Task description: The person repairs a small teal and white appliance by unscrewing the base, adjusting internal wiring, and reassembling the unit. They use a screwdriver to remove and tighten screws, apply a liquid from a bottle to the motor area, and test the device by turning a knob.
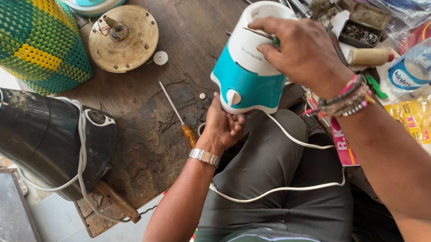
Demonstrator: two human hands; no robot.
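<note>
Appliance: teal and white appliance base [245, 71], tilted at worktop [139, 122] edge, above lap.
Left hand [223, 128]: grip closed under its lower end.
Right hand [301, 53]: grip closed on upper side.
Screwdriver [178, 116]: lies just beside.

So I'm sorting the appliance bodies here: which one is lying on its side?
The black appliance body at the left, lying on the workbench with a white cord looped around it. The teal-and-white one is held between both hands.

Black mixer base [44, 139] — screwdriver [177, 114]
</note>
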